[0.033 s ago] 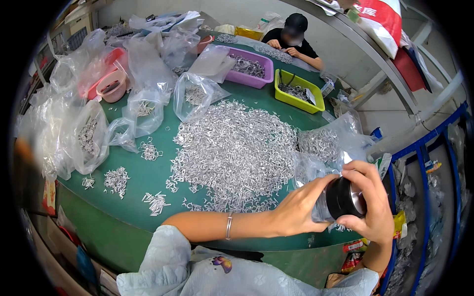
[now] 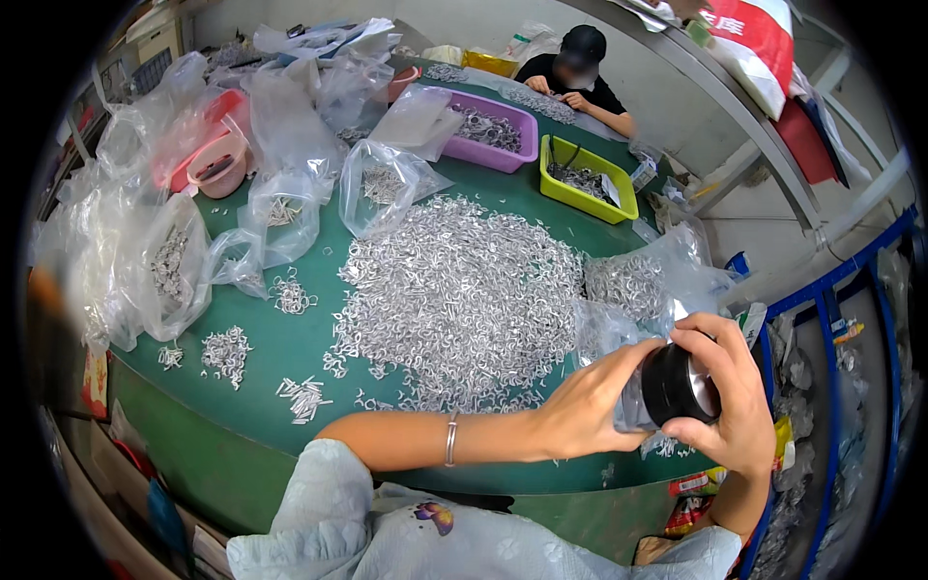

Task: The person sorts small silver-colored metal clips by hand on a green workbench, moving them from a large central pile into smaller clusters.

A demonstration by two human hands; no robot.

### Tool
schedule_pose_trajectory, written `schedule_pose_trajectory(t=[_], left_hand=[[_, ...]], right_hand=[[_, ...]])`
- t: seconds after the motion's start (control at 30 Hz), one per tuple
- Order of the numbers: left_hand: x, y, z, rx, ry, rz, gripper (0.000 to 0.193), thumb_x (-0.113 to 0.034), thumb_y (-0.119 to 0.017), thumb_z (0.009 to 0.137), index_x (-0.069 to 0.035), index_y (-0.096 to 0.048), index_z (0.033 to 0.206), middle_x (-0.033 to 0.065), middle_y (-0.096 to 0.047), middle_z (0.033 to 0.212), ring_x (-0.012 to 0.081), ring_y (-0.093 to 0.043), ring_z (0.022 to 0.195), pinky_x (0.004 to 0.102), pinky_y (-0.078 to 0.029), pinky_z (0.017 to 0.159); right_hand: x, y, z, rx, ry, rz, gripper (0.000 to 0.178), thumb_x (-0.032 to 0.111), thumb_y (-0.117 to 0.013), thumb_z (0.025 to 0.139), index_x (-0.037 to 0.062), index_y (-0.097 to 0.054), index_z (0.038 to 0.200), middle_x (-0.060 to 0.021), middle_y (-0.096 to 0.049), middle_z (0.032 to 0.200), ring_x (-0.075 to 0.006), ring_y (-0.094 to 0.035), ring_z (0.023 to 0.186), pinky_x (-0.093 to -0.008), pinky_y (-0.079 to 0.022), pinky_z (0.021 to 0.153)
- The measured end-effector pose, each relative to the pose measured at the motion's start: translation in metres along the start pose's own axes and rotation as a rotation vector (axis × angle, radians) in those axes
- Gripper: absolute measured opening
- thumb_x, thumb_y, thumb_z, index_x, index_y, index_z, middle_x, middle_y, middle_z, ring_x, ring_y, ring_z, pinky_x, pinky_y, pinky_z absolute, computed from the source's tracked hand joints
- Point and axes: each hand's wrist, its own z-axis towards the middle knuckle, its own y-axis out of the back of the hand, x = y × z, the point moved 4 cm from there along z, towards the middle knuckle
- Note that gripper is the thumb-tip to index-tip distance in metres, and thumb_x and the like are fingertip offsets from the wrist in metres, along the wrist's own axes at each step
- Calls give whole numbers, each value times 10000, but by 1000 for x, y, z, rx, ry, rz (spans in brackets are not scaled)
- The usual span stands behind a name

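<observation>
So the left hand (image 2: 590,406) reaches in sideways, the right hand (image 2: 730,406) curls in from the right, both grips snug round a black-lidded clear jar (image 2: 667,389) over the desk's (image 2: 290,353) near-right side, while the purple bin (image 2: 488,158) and lime bin (image 2: 580,201) hold grey bits (image 2: 491,129).

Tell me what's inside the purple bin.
The purple bin holds loose grey pieces; whatever lies beneath them is covered, and a clear plastic bag partly hides its left end.

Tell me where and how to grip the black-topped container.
Likely by its round black cap, from the right: the container tilts with its cap toward the right hand, and that curved wall suits a spread grip. The left hand holds the clear body.
</observation>
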Motion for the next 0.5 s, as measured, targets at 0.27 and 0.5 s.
schedule_pose_trajectory(t=[0.27,0.5], left_hand=[[54,24,26,-3,201,126,1132,-291,-836,730,24,-75,1507,292,-207,1502,455,-229,1407,500,-227,1171],[70,78,-13,130,395,346,867,-199,-743,837,0,-203,1485,254,-261,1486,422,-258,1405,487,-253,1159]], right_hand=[[-115,28,48,-240,-233,64,532,265,-727,734,3,-595,1178,-82,-604,1075,-196,-580,1002,-301,-433,909],[-275,49,86,-495,-274,-255,436,247,-701,886,21,-595,1243,-103,-611,1052,-177,-577,948,-304,-459,847]])
